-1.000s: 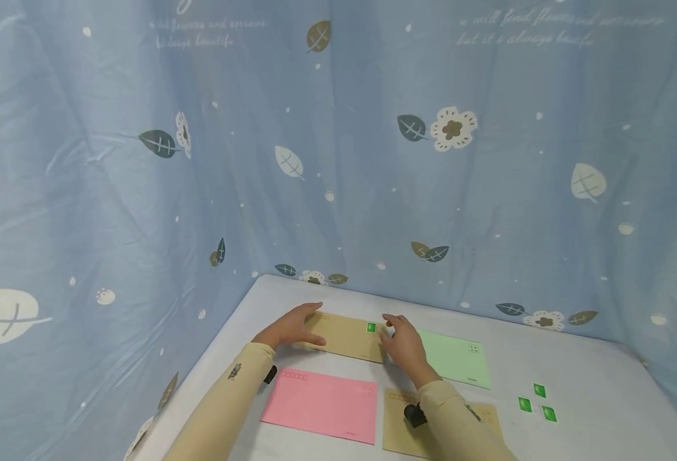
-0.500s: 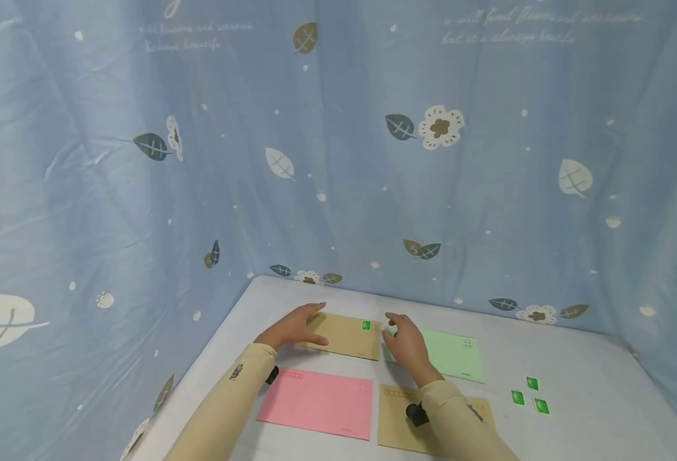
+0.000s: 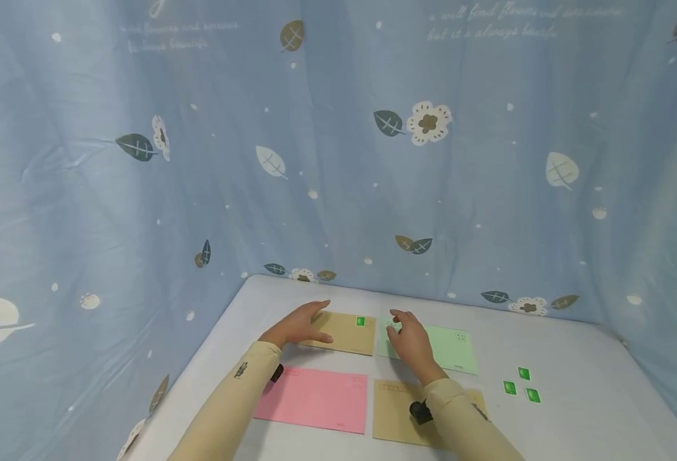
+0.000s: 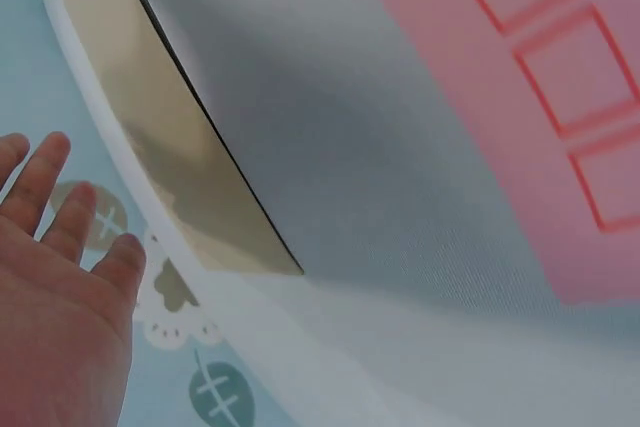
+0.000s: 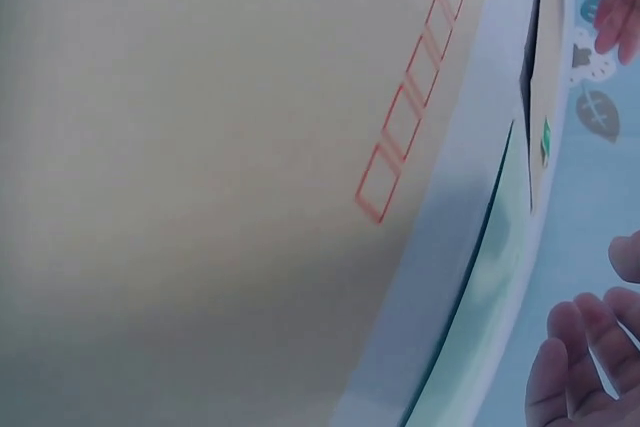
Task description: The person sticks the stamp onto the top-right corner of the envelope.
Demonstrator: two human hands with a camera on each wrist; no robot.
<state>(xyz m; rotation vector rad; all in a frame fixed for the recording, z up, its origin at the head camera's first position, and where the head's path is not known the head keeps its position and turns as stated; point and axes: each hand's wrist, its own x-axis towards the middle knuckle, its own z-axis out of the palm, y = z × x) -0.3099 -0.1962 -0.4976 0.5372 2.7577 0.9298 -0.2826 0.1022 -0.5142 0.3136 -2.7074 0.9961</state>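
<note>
Right hand (image 3: 413,344) shifted rightward, four envelopes (image 3: 351,338) (two tan), four stamps (image 3: 524,373)

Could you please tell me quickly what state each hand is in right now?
Left hand: open, holding nothing.
Right hand: open, fingers loosely curled, holding nothing.

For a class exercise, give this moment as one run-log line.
left hand: empty, near stamped brown envelope | right hand: empty, near green envelope

4 green stamps (image 3: 509,387), 2 tan envelopes (image 3: 347,337), 1 pink envelope (image 3: 312,402), 1 pale green envelope (image 3: 452,347), 2 hands (image 3: 297,324).
</note>
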